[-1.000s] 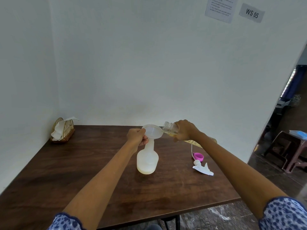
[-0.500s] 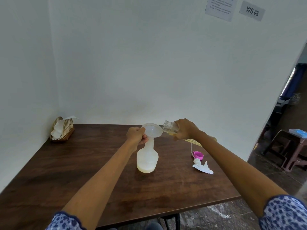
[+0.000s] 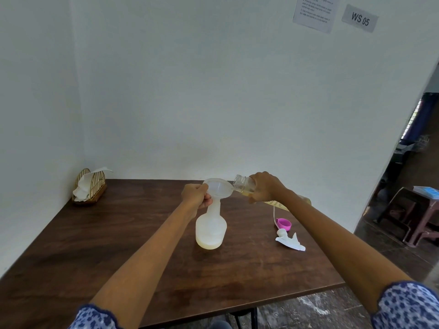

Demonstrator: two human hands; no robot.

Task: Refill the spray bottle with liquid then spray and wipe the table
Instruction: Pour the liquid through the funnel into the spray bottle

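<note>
A translucent white spray bottle [image 3: 211,230] stands upright mid-table with a thin layer of yellowish liquid at its bottom. A clear funnel [image 3: 218,187] sits in its neck. My left hand [image 3: 196,195] grips the funnel's rim and the bottle neck. My right hand [image 3: 266,187] holds a clear refill bottle [image 3: 242,185] tipped sideways, its open mouth at the funnel's right edge, with yellow liquid lying in it. The rest of that bottle is hidden behind my forearm. The white spray head [image 3: 290,242] with its tube lies on the table to the right.
A pink cap [image 3: 283,224] lies beside the spray head. A gold wire napkin holder [image 3: 90,187] with white tissues stands at the back left corner. The dark wooden table [image 3: 118,245] meets white walls behind and left. Stools stand off to the right.
Nothing has visibly changed except a slight shift of the view; both hands keep the same hold and the bottle stays tipped at the funnel.
</note>
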